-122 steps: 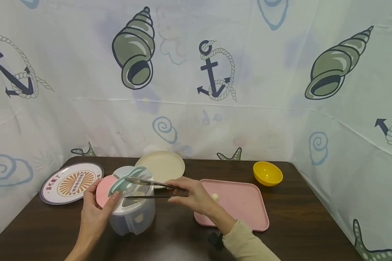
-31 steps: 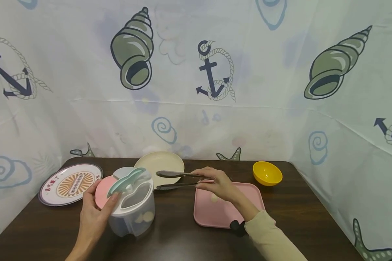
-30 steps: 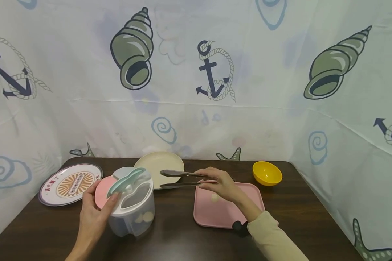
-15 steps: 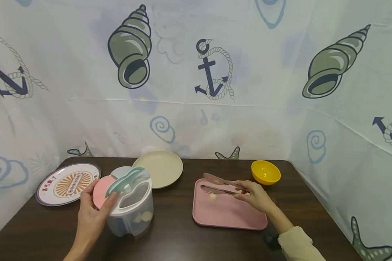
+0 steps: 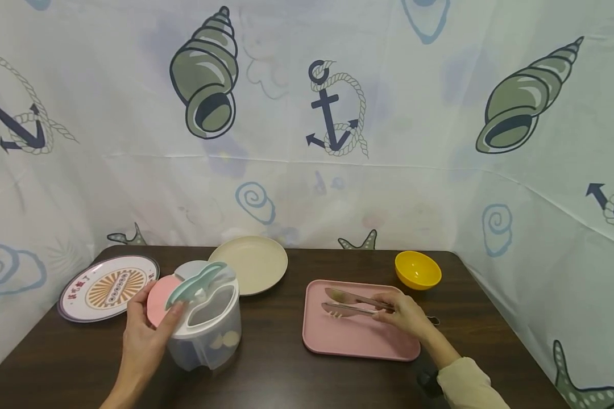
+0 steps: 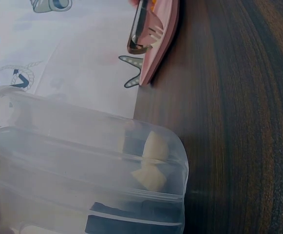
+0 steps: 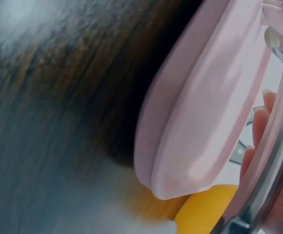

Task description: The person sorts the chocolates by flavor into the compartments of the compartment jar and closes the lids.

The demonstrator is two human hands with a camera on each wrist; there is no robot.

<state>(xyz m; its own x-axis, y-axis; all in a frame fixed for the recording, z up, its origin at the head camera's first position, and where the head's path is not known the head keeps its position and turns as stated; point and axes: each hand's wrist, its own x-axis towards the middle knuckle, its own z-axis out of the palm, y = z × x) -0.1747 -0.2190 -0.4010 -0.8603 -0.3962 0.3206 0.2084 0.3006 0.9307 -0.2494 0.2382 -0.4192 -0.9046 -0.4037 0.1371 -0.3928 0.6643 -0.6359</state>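
My left hand [image 5: 148, 329] grips the side of a clear, round, compartmented storage container [image 5: 210, 346], thumb at its teal flap [image 5: 196, 284]. The flap stands raised beside an uncovered compartment. Pale chunks [image 6: 156, 146] show through the container wall, low inside. My right hand [image 5: 406, 315] holds metal tongs [image 5: 358, 300], their arms apart and pointing left, low over the pink tray [image 5: 358, 343]. One tong end is slotted like a fork. A bit of something pale shows through its slots; the rest is hidden. In the right wrist view, fingers curl around the tongs [image 7: 273, 170].
A cream plate [image 5: 261, 267] lies behind the container, and a white printed plate [image 5: 97, 307] sits at the far left. The yellow bowl [image 5: 418, 271] stands behind the tray's right corner. A patterned cloth [image 5: 297, 113] hangs behind the dark wooden table [image 5: 276, 375].
The tongs have gone from over the container's opening rightward, then down over the tray. A second pale chunk has appeared inside the container. My left hand has kept its hold.
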